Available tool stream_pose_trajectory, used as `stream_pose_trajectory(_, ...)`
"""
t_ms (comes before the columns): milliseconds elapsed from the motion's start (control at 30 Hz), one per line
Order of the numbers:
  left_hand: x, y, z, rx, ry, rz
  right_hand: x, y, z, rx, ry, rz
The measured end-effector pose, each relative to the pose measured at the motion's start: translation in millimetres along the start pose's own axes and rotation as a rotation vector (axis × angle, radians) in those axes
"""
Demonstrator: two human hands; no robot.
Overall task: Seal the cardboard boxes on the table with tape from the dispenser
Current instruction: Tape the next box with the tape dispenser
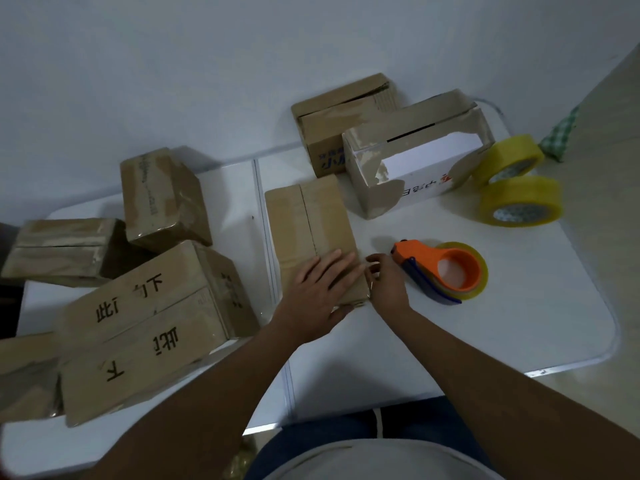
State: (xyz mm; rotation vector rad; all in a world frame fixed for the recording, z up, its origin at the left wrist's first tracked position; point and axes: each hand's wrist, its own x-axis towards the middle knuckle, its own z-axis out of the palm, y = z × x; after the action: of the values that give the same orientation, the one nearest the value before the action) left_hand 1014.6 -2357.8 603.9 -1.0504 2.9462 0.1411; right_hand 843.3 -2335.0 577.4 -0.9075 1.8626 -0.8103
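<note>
While the left hand (322, 289) lies flat with straight fingers on the near end of the middle cardboard box (311, 223), the right hand (386, 282) curls its fingers at that box's near right corner, seemingly pinching tape there. Just right, the orange tape dispenser (446, 271) rests on the white bench (502, 323).

A brown box (313, 237) is pressed flat by the left hand (320, 289). Its near corner is touched by the right hand (386, 284). An orange dispenser (441, 271) is seen just beside, on the white counter (502, 323).
</note>
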Motion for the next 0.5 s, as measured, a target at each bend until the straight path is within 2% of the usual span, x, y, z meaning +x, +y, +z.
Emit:
stream_pose_trajectory(67, -0.1, -0.4, -1.1, 0.006, 0.001, 0.002, -7.6, -2.6, -5.6, -0.028, 0.04, -0.021)
stream_pose_trajectory(167, -0.1, -1.3, -0.5, -0.003, 0.011, 0.006, -40.9, -7.3, -15.7, 0.062, 0.085, -0.051)
stream_pose_trajectory(267, 0.3, -0.9, 0.8, 0.009, 0.022, 0.013, -66.6, -7.0, -10.3, -0.006, -0.052, -0.167)
stream_pose_trajectory(333, 0.6, 0.1, 0.7, 0.009, 0.012, -0.002, -63.8, -6.9, -8.6, -0.02, -0.051, -0.186)
stream_pose_trajectory(400, 1.1, 0.2, -1.1, 0.007, 0.003, -0.009, -58.7, -10.1, -14.3, 0.0, -0.058, -0.161)
stream_pose_trajectory(500, 0.4, 0.1, -2.6, 0.003, -0.01, 0.005, -59.4, -11.5, -21.8, 0.052, -0.17, -0.076)
